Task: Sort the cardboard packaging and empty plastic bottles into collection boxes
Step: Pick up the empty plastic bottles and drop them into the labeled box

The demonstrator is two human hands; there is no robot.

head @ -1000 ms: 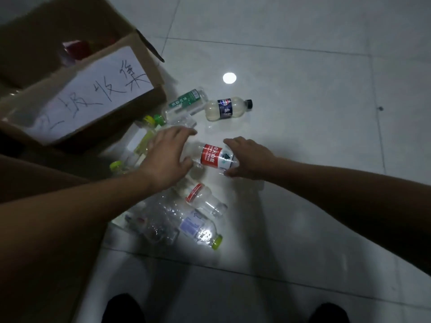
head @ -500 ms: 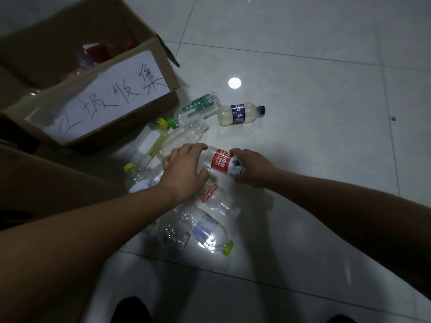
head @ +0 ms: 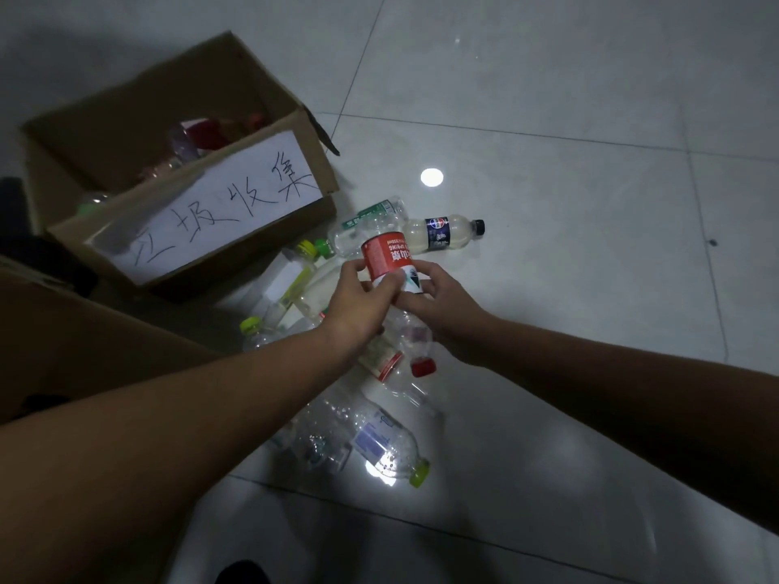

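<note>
Both hands hold a clear plastic bottle with a red label (head: 385, 255), lifted off the floor, base pointing away and its red cap (head: 423, 367) toward me. My left hand (head: 358, 303) grips its left side and my right hand (head: 438, 295) its right side. Below lie several empty bottles on the tiled floor: a clear one with a yellow-green cap (head: 379, 442), a green-labelled one (head: 366, 223) and a dark-labelled one with a black cap (head: 442, 233). An open cardboard collection box (head: 202, 212) with a handwritten white sheet stands at the upper left, bottles inside.
A second cardboard piece (head: 84, 339) lies at the left, partly under my left arm. More bottles with yellow caps (head: 286, 284) lie between the box and my hands. Grey floor tiles (head: 590, 246) stretch to the right. My shoes show at the bottom edge.
Both hands closed on the red-labelled bottle and raised it off the floor, tipping it so its base points away. The view shifted, bringing more of the box into sight.
</note>
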